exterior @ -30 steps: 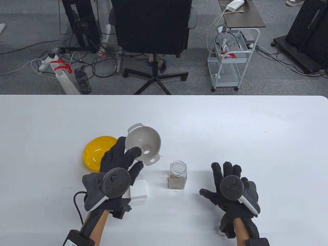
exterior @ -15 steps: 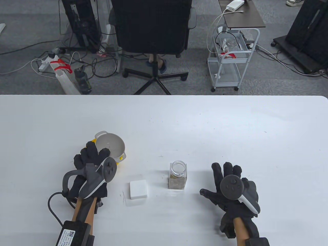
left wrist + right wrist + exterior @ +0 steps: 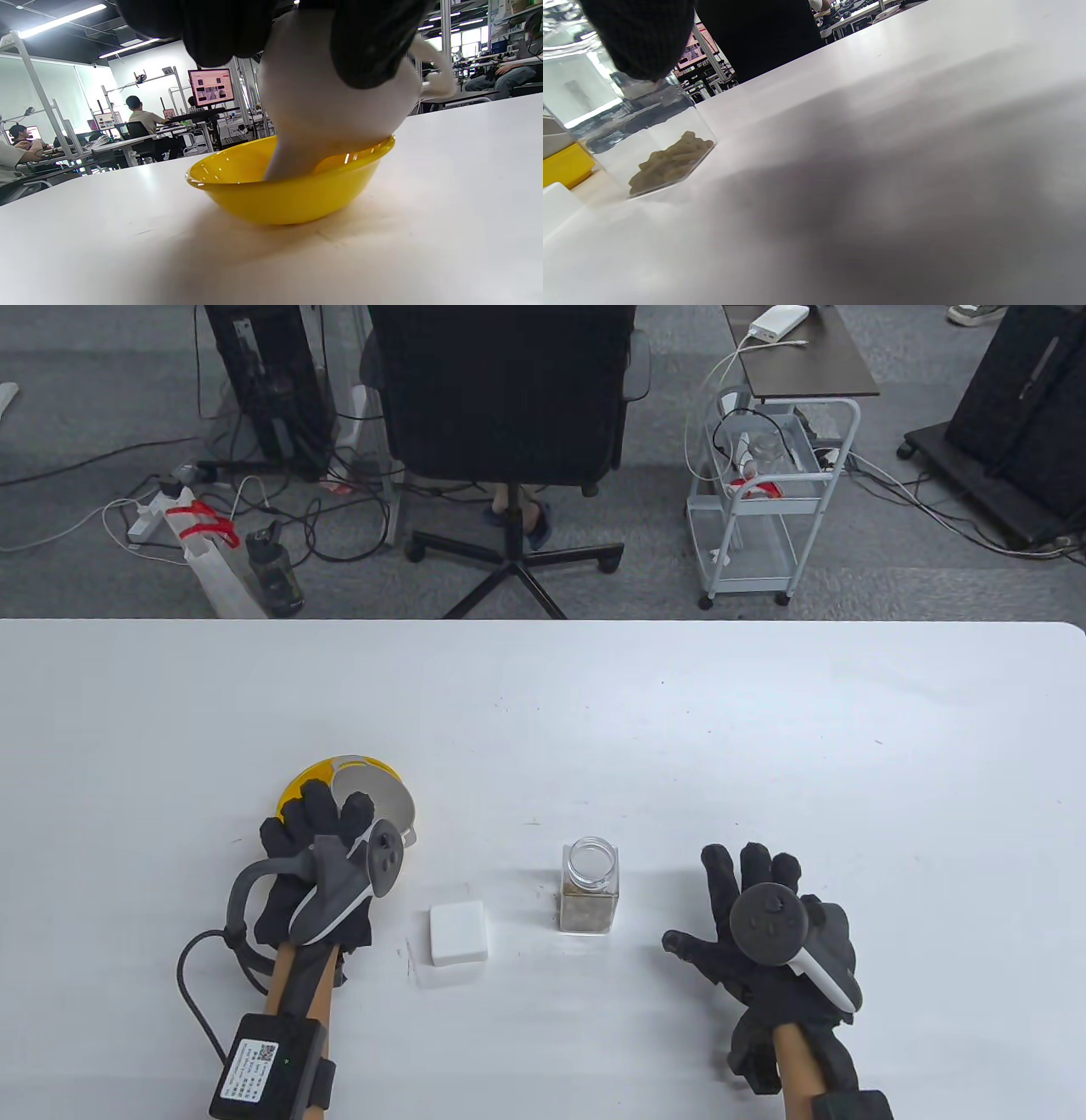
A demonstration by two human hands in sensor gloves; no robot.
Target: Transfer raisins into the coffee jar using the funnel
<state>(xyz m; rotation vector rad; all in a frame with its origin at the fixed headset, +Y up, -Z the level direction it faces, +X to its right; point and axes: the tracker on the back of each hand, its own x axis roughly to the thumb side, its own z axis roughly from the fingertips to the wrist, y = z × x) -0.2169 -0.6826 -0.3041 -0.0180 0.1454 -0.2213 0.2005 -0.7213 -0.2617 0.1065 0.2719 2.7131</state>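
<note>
- Left hand [image 3: 318,848]: grasps the white funnel [image 3: 382,804], gloved fingers [image 3: 373,46] curled over its outer wall, as the left wrist view shows. The hand lies to the left of the coffee jar [image 3: 588,886], well apart from it.
- Funnel: sits in the yellow bowl [image 3: 288,186], spout end down inside the bowl, wide mouth up. Its long axis runs roughly vertical with a tilt; the side loop handle [image 3: 437,67] projects to the right in the left wrist view.
- Right hand [image 3: 764,925]: released, fingers spread, palm down on or just above the table [image 3: 764,712]; contact cannot be told. It holds nothing. It lies to the right of the coffee jar, near but apart.
- Coffee jar: stands upright on the table, long axis vertical, open mouth up, no lid on it. The right wrist view shows a small heap of pale brown raisins [image 3: 670,161] on its bottom.
- White block [image 3: 458,931]: lies flat on the table just left of the coffee jar, between jar and left hand, touching neither.
- Yellow bowl: rests on the table to the left of the coffee jar, beyond the white block, largely covered by funnel and left hand in the table view.
</note>
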